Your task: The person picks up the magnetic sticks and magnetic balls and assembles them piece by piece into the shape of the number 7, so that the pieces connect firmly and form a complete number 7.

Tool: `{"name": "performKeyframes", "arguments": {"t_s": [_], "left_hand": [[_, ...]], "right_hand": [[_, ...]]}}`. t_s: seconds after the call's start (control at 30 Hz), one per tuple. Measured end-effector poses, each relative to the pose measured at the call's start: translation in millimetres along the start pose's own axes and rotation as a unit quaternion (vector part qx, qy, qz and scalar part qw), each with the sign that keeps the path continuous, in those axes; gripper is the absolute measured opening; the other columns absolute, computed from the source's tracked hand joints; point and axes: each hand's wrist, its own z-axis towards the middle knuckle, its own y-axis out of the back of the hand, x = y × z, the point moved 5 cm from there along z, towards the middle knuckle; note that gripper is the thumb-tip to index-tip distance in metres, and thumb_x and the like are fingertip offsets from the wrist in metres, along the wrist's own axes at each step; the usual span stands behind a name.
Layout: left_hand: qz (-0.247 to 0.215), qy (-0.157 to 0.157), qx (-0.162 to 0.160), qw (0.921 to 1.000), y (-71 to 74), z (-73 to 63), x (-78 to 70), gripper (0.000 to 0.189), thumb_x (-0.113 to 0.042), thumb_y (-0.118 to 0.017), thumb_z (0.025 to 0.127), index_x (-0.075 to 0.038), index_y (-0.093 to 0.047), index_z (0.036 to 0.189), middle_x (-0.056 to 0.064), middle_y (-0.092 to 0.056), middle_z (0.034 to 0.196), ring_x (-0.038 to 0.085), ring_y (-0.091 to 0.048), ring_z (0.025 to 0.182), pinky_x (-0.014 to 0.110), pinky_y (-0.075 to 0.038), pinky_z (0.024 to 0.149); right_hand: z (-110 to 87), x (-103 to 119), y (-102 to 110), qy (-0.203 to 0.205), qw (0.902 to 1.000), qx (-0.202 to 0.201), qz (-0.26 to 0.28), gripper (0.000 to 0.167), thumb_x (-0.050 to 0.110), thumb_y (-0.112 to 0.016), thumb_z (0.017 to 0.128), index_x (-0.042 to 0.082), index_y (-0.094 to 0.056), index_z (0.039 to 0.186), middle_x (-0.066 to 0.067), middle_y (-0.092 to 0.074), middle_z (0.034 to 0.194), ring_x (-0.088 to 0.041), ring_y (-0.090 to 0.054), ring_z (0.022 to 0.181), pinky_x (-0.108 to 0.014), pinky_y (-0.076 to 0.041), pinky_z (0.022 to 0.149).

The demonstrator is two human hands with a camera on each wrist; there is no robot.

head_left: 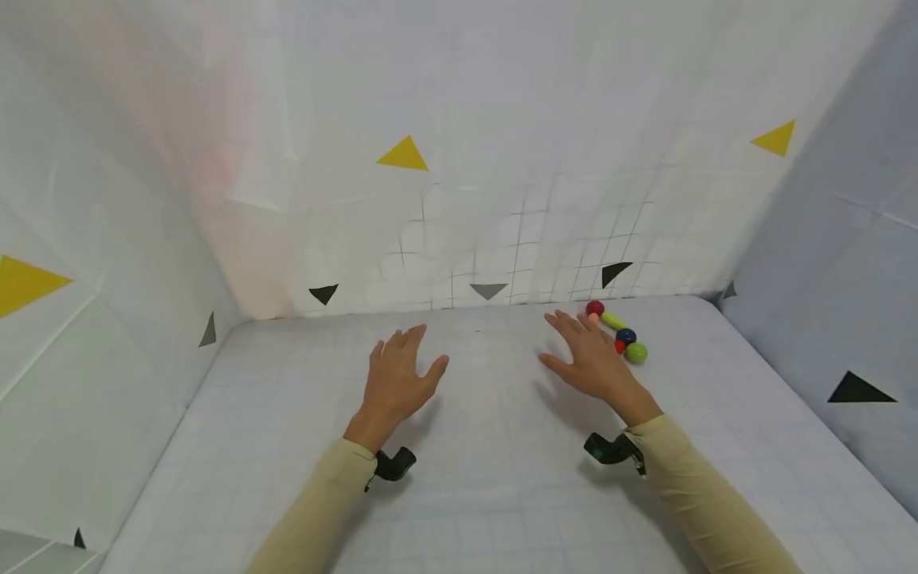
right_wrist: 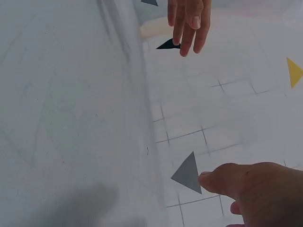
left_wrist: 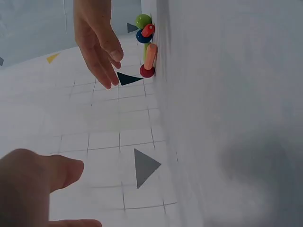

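With the person's left grip (head_left: 394, 384) and right grip (head_left: 591, 363) both released and empty above the counter (head_left: 488, 446), the cluster of coloured balls and rods (head_left: 626, 336) lies partly hidden by the right one near the back wall (head_left: 459, 231), where a blind sideways brush could send the balls rolling

We see a dark red ball (head_left: 595, 308), a dark blue ball (head_left: 626, 338) and a lime green ball (head_left: 636, 352), plus a yellow-green stick (head_left: 613, 321), a pale orange stick (left_wrist: 151, 56) and a bright red stick (left_wrist: 148, 30). We find plain beige sleeves (head_left: 315, 510), black wrist cameras (head_left: 396, 464) and a white table (head_left: 473, 446) patterned with a faint bluish grid. We also notice thin dark crossing lines on the white back wall (head_left: 502, 96), with yellow triangles (head_left: 405, 154), black triangles (head_left: 325, 293) and a grey triangle (head_left: 489, 291).
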Motion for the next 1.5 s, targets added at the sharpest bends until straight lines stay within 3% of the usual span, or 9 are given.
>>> {"name": "performKeyframes", "arguments": {"t_s": [0.2,0.37,0.57,0.8,1.03,1.13,1.27,1.5], "left_hand": [[-0.081,0.009,0.056,0.9951,-22.3,-0.1,-0.2,0.066,-0.04,-0.064,0.102,-0.01,-0.046,0.157,0.014,-0.049,0.155,0.038,-0.043,0.143,0.054,-0.034,0.117],[-0.115,0.001,0.101,0.9882,-43.4,2.1,-2.5,0.065,-0.037,-0.064,0.103,-0.014,-0.043,0.159,0.01,-0.048,0.156,0.035,-0.04,0.145,0.051,-0.033,0.118],[-0.149,-0.017,0.122,0.9812,-58.2,6.0,-9.1,0.064,-0.033,-0.065,0.103,-0.012,-0.043,0.159,0.007,-0.052,0.153,0.029,-0.04,0.146,0.047,-0.033,0.119],[-0.152,-0.035,0.134,0.9787,-73.8,9.6,-17.4,0.062,-0.027,-0.065,0.103,-0.008,-0.044,0.158,0.009,-0.055,0.149,0.029,-0.042,0.145,0.046,-0.033,0.119],[-0.15,-0.057,0.144,0.9766,-85.6,11.4,-31.9,0.062,-0.026,-0.065,0.103,-0.007,-0.044,0.157,0.011,-0.056,0.148,0.028,-0.044,0.144,0.045,-0.034,0.118],[-0.147,-0.061,0.148,0.976,-89.5,12.4,-38.6,0.062,-0.025,-0.064,0.103,-0.008,-0.044,0.158,0.01,-0.056,0.149,0.026,-0.043,0.144,0.043,-0.034,0.119],[-0.145,-0.064,0.153,0.9755,-93.8,13.1,-47.4,0.062,-0.025,-0.064,0.103,-0.008,-0.043,0.158,0.008,-0.056,0.149,0.024,-0.043,0.144,0.041,-0.034,0.119],[-0.144,-0.063,0.17,0.9728,-98.2,12.7,-60.0,0.062,-0.026,-0.064,0.103,-0.011,-0.043,0.159,0.007,-0.055,0.15,0.024,-0.043,0.144,0.041,-0.034,0.118]], "right_hand": [[-1.1,-6,1,0.013,0.9984,-0.008,0.055,0.066,0.021,-0.075,0.097,0.001,-0.046,0.154,-0.024,-0.048,0.153,-0.044,-0.042,0.141,-0.064,-0.039,0.11],[-7.2,-18,5,0.01,0.9972,-0.023,0.07,0.064,0.015,-0.076,0.096,-0.001,-0.049,0.151,-0.024,-0.052,0.149,-0.044,-0.046,0.137,-0.064,-0.039,0.11],[-11.9,-34,8,-0.018,0.9966,-0.035,0.072,0.063,0.012,-0.079,0.093,-0.001,-0.051,0.148,-0.025,-0.054,0.146,-0.045,-0.047,0.136,-0.065,-0.041,0.108],[-19.1,-50,12,-0.042,0.9949,-0.037,0.084,0.064,0.011,-0.077,0.094,-0.003,-0.05,0.149,-0.027,-0.05,0.15,-0.046,-0.051,0.127,-0.064,-0.047,0.1],[-24.5,-67,16,-0.062,0.9949,-0.049,0.063,0.067,0.009,-0.079,0.092,-0.004,-0.049,0.15,-0.032,-0.049,0.148,-0.049,-0.049,0.129,-0.066,-0.045,0.102],[-26.4,-73,18,-0.066,0.9945,-0.054,0.061,0.066,0.007,-0.078,0.091,-0.005,-0.049,0.149,-0.031,-0.051,0.145,-0.045,-0.055,0.112,-0.06,-0.054,0.092],[-29.3,-79,19,-0.071,0.994,-0.057,0.061,0.066,0.008,-0.078,0.091,-0.007,-0.049,0.149,-0.032,-0.052,0.142,-0.043,-0.056,0.101,-0.057,-0.054,0.083],[-34.5,-90,21,-0.094,0.9924,-0.061,0.051,0.062,0.007,-0.079,0.089,-0.013,-0.052,0.142,-0.034,-0.055,0.137,-0.048,-0.053,0.12,-0.067,-0.045,0.102]]}}
